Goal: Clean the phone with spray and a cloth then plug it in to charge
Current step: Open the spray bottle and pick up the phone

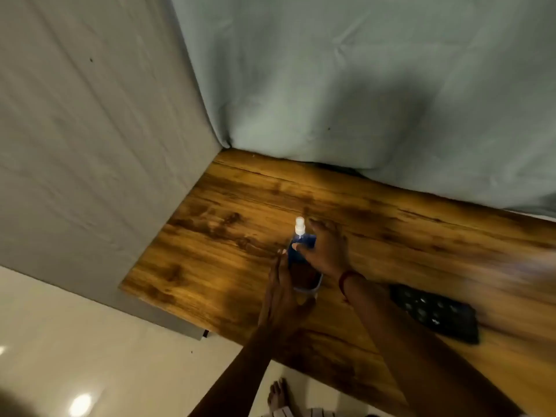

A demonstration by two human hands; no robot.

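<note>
On the worktop, middle: a small blue plastic spray bottle (301,249) with a white pump nozzle stands upright on the brown wood-grain worktop (225,230).
Phone: a dark, flat phone (305,279) with a pale rim sits just on the near side of the spray bottle, right at its base. Whether it lies flat or is tipped up cannot be told.
Right hand: the right hand (326,251) holds the spray bottle from the right. The thumb lies across the blue front and the fingers reach round the far side, slightly blurred. A red thread (346,281) circles the wrist.
Left hand: the left hand (279,293) is flat and seen edge-on, with fingers straight and together. It rests against the left edge of the phone and grips nothing.
Remote: a black remote control (434,314) with rows of buttons lies on the worktop to the right of both hands, apart from the phone.
Far side: a creased, pale grey-green fabric sheet (361,85) hangs along the far edge of the worktop.
Left side: a grey fabric-covered panel (75,145) meets the left edge of the worktop.
Floor: glossy cream floor tiles (90,356) show at the near left with bright reflections. A bare foot (278,394) stands on them beside the near edge of the worktop.
</note>
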